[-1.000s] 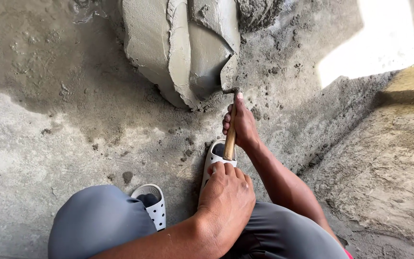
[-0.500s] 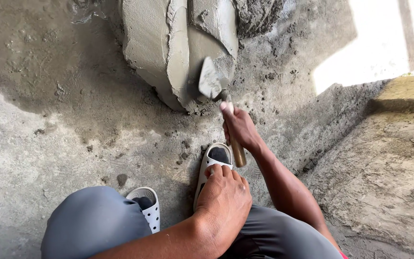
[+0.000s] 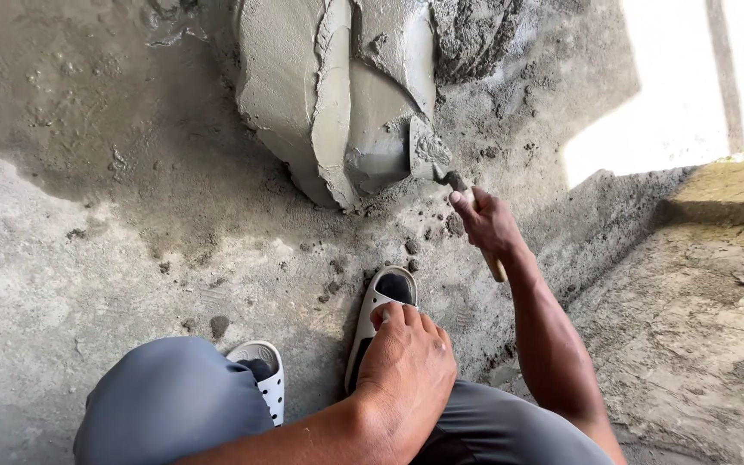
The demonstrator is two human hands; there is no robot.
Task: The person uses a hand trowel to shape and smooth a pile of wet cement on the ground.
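- My right hand [image 3: 486,222], a little right of the frame's centre, is closed round the wooden handle of a trowel [image 3: 430,155]; the end of the handle sticks out below my wrist.
- The trowel's blade, smeared grey, is pressed against the lower right side of the wet mortar heap [image 3: 337,95] at top centre of the frame.
- My left hand [image 3: 406,370], at bottom centre, rests loosely curled on my right knee and holds nothing; its fingertips reach the heel of my right sandal [image 3: 381,314].
- My left sandal [image 3: 262,372] shows at lower left, beside my grey-trousered knee.
- Crumbs of mortar lie on the concrete floor [image 3: 88,258] between the heap and my feet.
- A sunlit patch fills the upper right.
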